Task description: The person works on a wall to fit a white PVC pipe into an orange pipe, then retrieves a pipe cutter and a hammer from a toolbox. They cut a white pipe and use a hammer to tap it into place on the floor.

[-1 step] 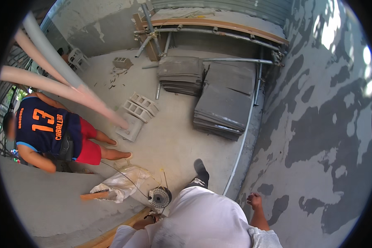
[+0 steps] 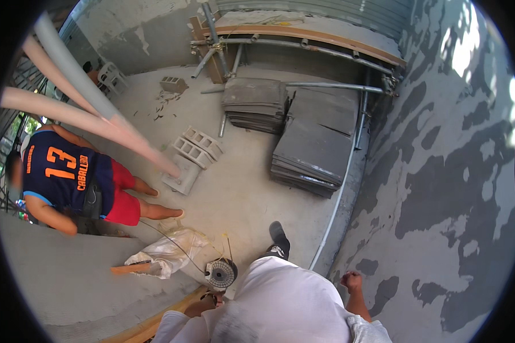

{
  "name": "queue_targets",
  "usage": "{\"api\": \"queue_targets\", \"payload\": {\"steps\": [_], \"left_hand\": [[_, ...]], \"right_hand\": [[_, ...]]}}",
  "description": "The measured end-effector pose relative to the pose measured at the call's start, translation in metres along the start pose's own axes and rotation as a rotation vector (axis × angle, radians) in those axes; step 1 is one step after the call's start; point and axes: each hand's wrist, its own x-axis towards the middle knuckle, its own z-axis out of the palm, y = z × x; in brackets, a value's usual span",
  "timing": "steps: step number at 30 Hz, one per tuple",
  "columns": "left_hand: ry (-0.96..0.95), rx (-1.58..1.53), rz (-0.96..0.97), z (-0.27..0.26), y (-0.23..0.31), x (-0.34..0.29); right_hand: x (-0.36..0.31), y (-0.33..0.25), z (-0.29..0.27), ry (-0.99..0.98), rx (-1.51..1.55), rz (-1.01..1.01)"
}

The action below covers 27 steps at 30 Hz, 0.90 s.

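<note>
My right hand (image 2: 352, 280) hangs at my right side near the patchy grey wall (image 2: 434, 211). Its fingers are curled in, and nothing shows in them. Low on my left side is my left hand (image 2: 218, 298), with a dark band at the wrist. My white shirt partly covers it, so its fingers are unclear. Just beyond that hand lies a round, dark, grille-faced device (image 2: 221, 274) with a cord running from it. A white sack (image 2: 174, 251) rests on its left, a piece of wood (image 2: 130, 268) poking out.
A co-worker in a dark jersey (image 2: 63, 171) and red shorts stands at the left. Ahead are stacks of grey sheets (image 2: 311, 151), hollow blocks (image 2: 195, 150) and a pipe scaffold (image 2: 303, 41). Thick pinkish pipes (image 2: 126, 140) slant down from upper left. A long pipe (image 2: 330, 217) runs along the right wall.
The view has shifted slightly, so the blocks, sheets and scaffold sit a little further right. My right hand's fingers look more tucked in. The co-worker stays in about the same place.
</note>
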Motion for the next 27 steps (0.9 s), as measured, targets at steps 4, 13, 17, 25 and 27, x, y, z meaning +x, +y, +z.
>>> {"api": "queue_targets", "payload": {"steps": [4, 13, 17, 25, 27], "left_hand": [[0.132, -0.161, 0.302, -0.044, 0.112, 0.054], [0.402, -0.719, 1.033, -0.163, 0.398, -0.176], [0.5, -1.095, 0.78, -0.14, 0.342, -0.114], [-0.03, -1.19, -0.481, 0.118, 0.131, -0.083], [-0.094, -1.404, -0.381, 0.144, 0.165, -0.1]], "right_hand": [[-0.011, -0.096, 0.05, -0.054, -0.558, 0.029], [0.108, -0.308, 0.11, -0.189, -0.707, -0.046], [0.146, -0.393, 0.178, -0.317, -0.706, -0.013], [0.232, -0.472, 0.357, -0.574, -1.255, 0.006], [0.312, -0.49, 0.386, -0.752, -1.559, -0.225]]}}
